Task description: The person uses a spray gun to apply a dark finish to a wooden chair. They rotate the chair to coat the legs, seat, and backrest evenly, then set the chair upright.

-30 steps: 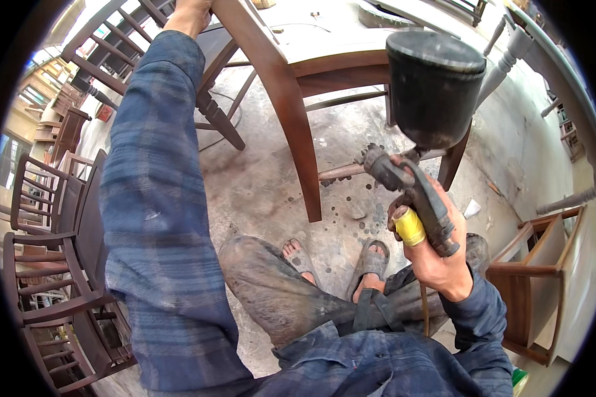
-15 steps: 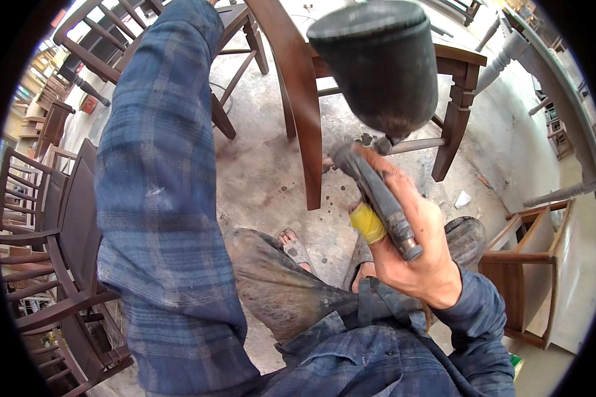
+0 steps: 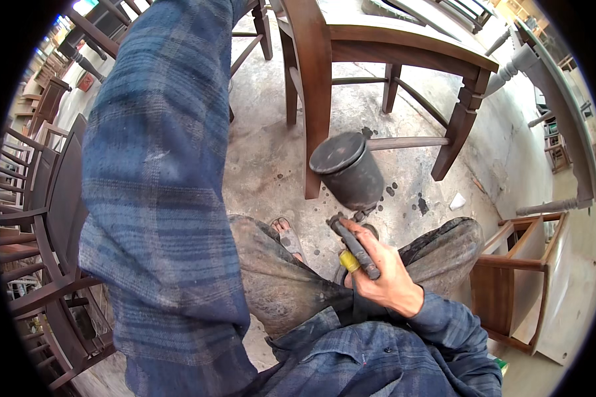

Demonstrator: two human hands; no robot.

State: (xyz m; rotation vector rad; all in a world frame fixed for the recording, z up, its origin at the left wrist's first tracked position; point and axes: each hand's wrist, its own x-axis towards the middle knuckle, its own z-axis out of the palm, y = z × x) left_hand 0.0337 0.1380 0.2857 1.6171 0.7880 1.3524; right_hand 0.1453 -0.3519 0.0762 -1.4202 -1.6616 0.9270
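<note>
My right hand (image 3: 387,278) is closed round a dark spray gun (image 3: 356,248), held low between my knees. On top of the gun sits a black paint cup (image 3: 352,175), tilted, with its lid toward the far left. Yellow tape or cloth (image 3: 349,261) wraps a finger of this hand. Just beyond the cup stands a brown wooden chair (image 3: 404,47), its curved back post (image 3: 314,99) nearest the gun; cup and post overlap in the picture. My left arm (image 3: 162,159), in a blue plaid sleeve, reaches far forward past the top edge, so the left hand is out of sight.
Dark chairs (image 3: 63,198) crowd the left side. A grey-coated table frame with turned legs (image 3: 556,86) stands at the far right. Closer on the right is a brown wooden piece (image 3: 513,291). Dark spots and a white scrap (image 3: 458,201) mark the concrete floor (image 3: 265,159).
My right hand has brought the spray gun down and back toward my body, away from the chair's seat. The left arm still reaches forward, its hand beyond the top edge.
</note>
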